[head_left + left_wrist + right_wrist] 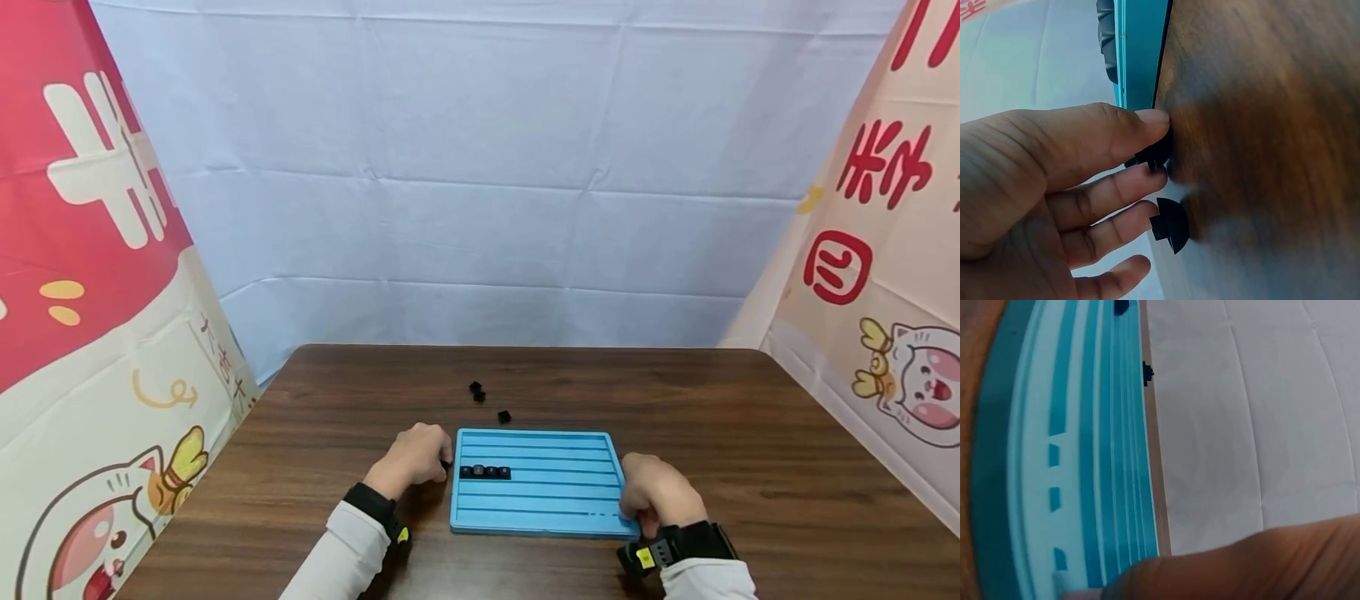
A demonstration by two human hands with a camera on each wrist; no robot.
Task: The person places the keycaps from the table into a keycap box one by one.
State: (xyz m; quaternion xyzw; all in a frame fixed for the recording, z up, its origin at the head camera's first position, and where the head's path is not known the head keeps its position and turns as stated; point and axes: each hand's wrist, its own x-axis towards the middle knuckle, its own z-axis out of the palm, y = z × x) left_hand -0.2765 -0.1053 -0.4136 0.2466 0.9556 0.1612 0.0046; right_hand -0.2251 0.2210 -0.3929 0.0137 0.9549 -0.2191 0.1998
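Observation:
A light blue grooved board (555,500) lies flat on the table, with a short row of small black pieces (484,472) in one groove at its left. Just off the board's left edge, my left hand (420,454) pinches a small black piece (1159,150) between thumb and forefinger, low over the tabletop. A second black piece (1174,226), round-sided with a square stub, is by the other fingertips in the left wrist view. My right hand (660,487) holds the board's right edge near its front corner, fingers curled; their undersides are hidden.
Behind the board, several loose black pieces lie on the brown wooden table (337,392), one of them (504,416) close to the board's back edge. A pale cloth (480,167) hangs past the far edge, and printed cloths flank both sides.

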